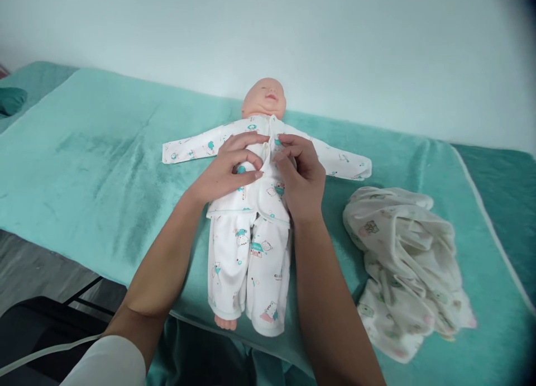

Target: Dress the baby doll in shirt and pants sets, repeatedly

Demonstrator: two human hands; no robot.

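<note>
A baby doll (pixel 264 100) lies on its back, its sleeves stretched out to both sides. It wears a white printed shirt (pixel 251 199) and matching trousers (pixel 228 257); one foot shows below a trouser leg. My left hand (pixel 237 165) rests on the doll's chest, its fingertips closed on one edge of the shirt's front opening. Opposite it, my right hand (pixel 302 174) is bent, with thumb and fingers pinching the other front edge. Between the hands the two edges stand slightly raised. The right fingertips partly hide the fabric they hold.
A crumpled white printed cloth (pixel 406 263) lies to the right of the doll. Teal fabric (pixel 84 162) covers the table, which stands against a pale wall (pixel 335 51). A black chair-like object (pixel 46 341) and a pale cable (pixel 50 349) are at the lower left.
</note>
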